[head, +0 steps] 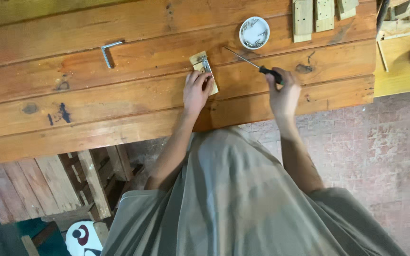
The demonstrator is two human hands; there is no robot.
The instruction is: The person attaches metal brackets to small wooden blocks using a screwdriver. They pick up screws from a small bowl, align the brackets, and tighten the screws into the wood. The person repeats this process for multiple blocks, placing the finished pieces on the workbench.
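My left hand [196,89] presses down on a small wooden block [200,60] with a metal bracket [206,65] on top, lying on the wooden workbench [119,95]. My right hand [283,92] grips the black handle of a screwdriver [250,60]. Its thin shaft points up and to the left, with the tip resting on the bench to the right of the block, apart from it.
A round white dish of screws [254,32] sits behind the screwdriver. A metal hex key [107,52] lies to the left. Several wooden pieces [323,16] rest at the bench's back right. A second table [404,61] stands right; wooden frames [86,180] below.
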